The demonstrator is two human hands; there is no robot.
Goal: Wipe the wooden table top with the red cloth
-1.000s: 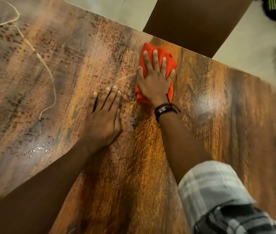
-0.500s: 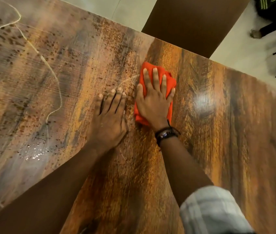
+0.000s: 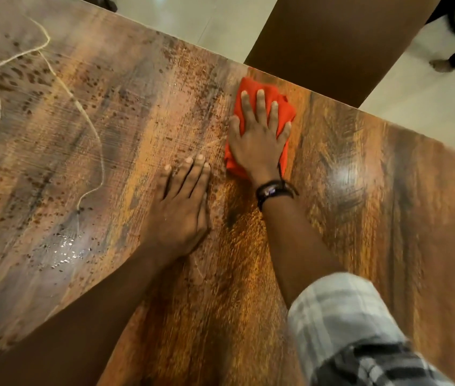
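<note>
The red cloth (image 3: 286, 107) lies bunched flat on the wooden table top (image 3: 360, 204), close to the far edge. My right hand (image 3: 259, 137) presses on it with spread, straight fingers; a dark band sits on that wrist. My left hand (image 3: 183, 201) rests flat on the bare wood just left of the cloth and nearer to me, fingers together and straight. The left part of the table shows dark specks, a thin pale streak line (image 3: 92, 129) and small wet droplets (image 3: 64, 252). The wood to the right looks glossy.
A dark brown panel (image 3: 332, 43) stands beyond the far table edge. Pale floor tiles (image 3: 192, 18) lie behind it. At the top right a person's foot and dark trouser leg (image 3: 454, 59) stand on the floor.
My right hand slid the cloth toward me from the far edge, then pushed it back away toward that edge. My left hand stayed flat beside it.
</note>
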